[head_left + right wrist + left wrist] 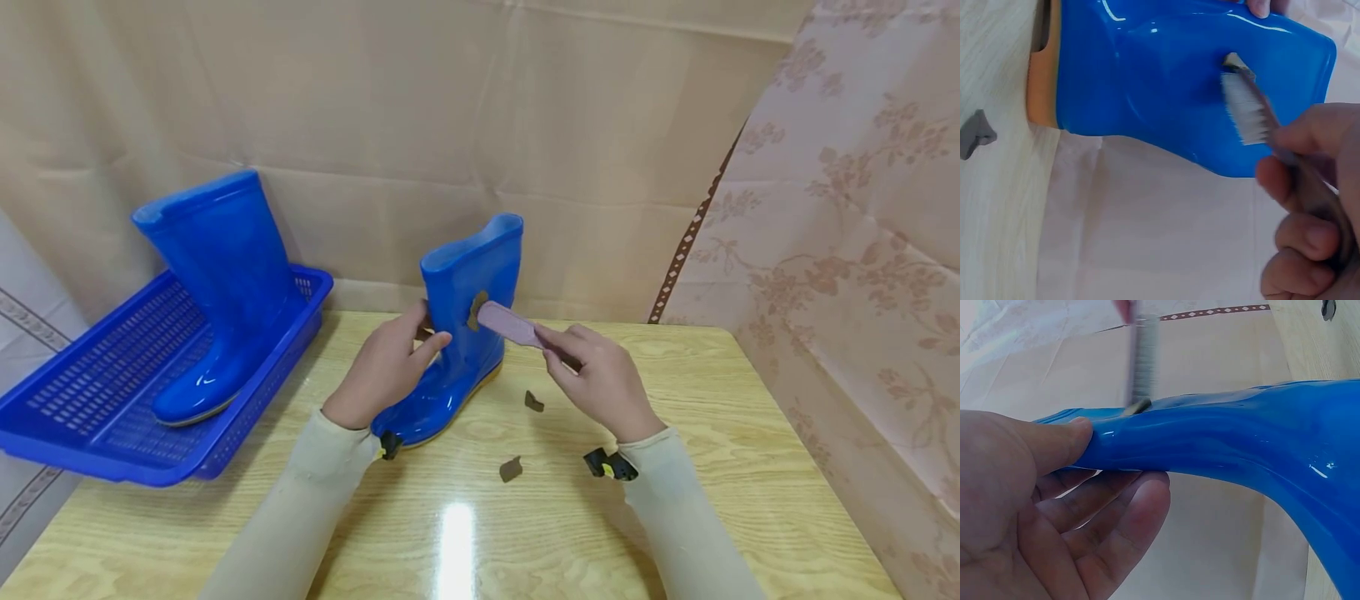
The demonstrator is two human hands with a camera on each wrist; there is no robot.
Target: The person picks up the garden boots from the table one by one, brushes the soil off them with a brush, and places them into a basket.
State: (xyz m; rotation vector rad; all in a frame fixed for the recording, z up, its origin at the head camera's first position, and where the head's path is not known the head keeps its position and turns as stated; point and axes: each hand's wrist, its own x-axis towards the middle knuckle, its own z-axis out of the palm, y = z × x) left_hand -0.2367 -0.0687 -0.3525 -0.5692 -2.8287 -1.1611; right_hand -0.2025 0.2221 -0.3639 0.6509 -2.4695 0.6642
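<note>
A blue rain boot (480,283) stands upright on the table, its toe toward the near left. My left hand (386,362) holds its shaft from the left, the thumb on one side and the fingers on the other, as the left wrist view shows. In my right hand (600,375) is the handle of a pinkish brush (510,323). White bristles (1244,112) show in the right wrist view. The brush head overlaps a brown patch (474,310) on the boot's shaft; in the right wrist view its tip is right at that patch.
On the left, a second blue boot (232,258) stands in a blue plastic basket (300,333). Two brown flakes (511,469) lie on the wooden table (720,483) between my forearms. A beige curtain (360,108) hangs behind, a floral cloth (862,250) at the right.
</note>
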